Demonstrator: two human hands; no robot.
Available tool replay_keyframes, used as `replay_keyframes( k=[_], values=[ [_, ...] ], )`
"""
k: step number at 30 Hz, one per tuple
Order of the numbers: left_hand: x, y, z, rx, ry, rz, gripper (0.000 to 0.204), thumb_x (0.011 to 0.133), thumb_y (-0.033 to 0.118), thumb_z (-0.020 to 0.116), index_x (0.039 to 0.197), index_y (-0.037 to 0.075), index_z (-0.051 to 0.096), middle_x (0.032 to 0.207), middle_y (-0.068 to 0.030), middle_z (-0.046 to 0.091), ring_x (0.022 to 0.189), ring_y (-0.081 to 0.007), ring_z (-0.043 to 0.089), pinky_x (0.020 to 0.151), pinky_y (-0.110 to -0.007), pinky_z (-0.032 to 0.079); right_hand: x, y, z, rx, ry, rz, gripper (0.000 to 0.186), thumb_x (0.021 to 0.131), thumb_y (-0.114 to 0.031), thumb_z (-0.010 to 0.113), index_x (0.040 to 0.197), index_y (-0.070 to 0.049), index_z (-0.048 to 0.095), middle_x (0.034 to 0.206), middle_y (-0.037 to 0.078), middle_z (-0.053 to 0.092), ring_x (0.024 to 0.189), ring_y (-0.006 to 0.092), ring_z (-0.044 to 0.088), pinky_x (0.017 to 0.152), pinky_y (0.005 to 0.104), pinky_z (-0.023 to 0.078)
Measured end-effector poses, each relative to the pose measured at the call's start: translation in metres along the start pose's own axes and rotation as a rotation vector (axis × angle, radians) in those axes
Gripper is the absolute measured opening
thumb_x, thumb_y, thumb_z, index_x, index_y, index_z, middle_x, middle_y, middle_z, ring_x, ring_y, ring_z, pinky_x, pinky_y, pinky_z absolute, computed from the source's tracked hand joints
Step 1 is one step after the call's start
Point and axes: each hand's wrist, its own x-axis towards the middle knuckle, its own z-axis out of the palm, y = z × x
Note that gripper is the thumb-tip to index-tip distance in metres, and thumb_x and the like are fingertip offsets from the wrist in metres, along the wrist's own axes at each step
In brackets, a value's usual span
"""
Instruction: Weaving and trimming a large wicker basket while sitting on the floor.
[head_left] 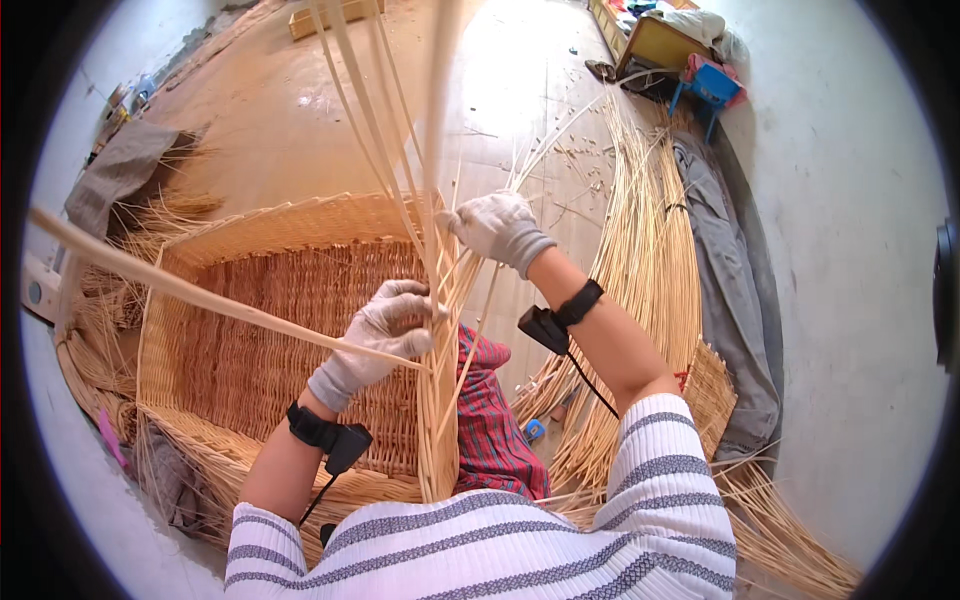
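Observation:
A large rectangular wicker basket [300, 340] lies in front of me. Its right-hand rim [432, 410] is being woven from pale rods, and several long upright rods [388, 120] rise from it. My left hand [375, 335], in a whitish glove, is at the inner side of this rim, its bent fingers closed around rods there. A thick rod [200, 290] runs from beneath that hand out to the left. Farther along the rim, my right hand [495, 225], also gloved, grips thin rods with curled fingers; its fingertips are partly hidden by the rods.
Long bundles of pale rods [645, 250] lie on the floor to the right, beside a grey cloth [735, 310]. Red plaid fabric [490, 420] is next to the basket. More rods [105, 350] are heaped at left. A blue stool [710, 88] stands at the far right wall.

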Motion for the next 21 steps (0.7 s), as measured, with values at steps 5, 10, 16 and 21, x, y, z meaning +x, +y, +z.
replay_keyframes(
  k=[5, 10, 16, 21],
  values=[
    [0.015, 0.010, 0.018, 0.035, 0.244, -0.052, 0.018, 0.090, 0.019, 0.075, 0.086, 0.002, 0.071, 0.105, -0.0062, 0.064, 0.108, -0.0195, 0.060, 0.095, -0.038, 0.049, -0.031, 0.006, -0.008, 0.102, 0.658, -0.144, 0.033, 0.083, -0.041, 0.076, 0.097, -0.011, 0.074, 0.101, 0.010, 0.074, 0.104, 0.0320, 0.068, 0.100, 0.0438, 0.049],
    [0.010, -0.008, -0.002, -0.213, 0.184, -0.102, 0.017, 0.089, 0.019, 0.071, 0.087, 0.003, 0.074, 0.103, -0.0095, 0.063, 0.112, -0.0228, 0.057, 0.097, -0.038, 0.046, -0.056, 0.013, -0.002, 0.219, 0.393, -0.543, 0.038, 0.071, -0.041, 0.085, 0.094, -0.013, 0.072, 0.104, 0.008, 0.071, 0.109, 0.0314, 0.065, 0.105, 0.0439, 0.046],
    [0.009, -0.016, -0.003, -0.116, 0.124, -0.042, 0.024, 0.095, 0.025, 0.067, 0.091, 0.002, 0.075, 0.104, -0.0086, 0.062, 0.111, -0.0203, 0.059, 0.095, -0.035, 0.049, -0.052, 0.014, -0.012, 0.309, 0.311, -0.537, 0.040, 0.065, -0.042, 0.087, 0.088, -0.015, 0.069, 0.095, 0.004, 0.069, 0.103, 0.0314, 0.063, 0.100, 0.0476, 0.047],
    [0.007, -0.021, -0.004, -0.406, 0.074, -0.162, 0.062, 0.106, 0.058, 0.046, 0.121, 0.001, 0.064, 0.110, -0.0084, 0.071, 0.109, -0.0185, 0.069, 0.095, -0.033, 0.056, -0.035, -0.025, -0.013, 0.215, 0.744, -0.543, 0.037, 0.065, -0.040, 0.087, 0.085, -0.016, 0.068, 0.090, 0.003, 0.066, 0.100, 0.0293, 0.063, 0.095, 0.0477, 0.048]
  ],
)
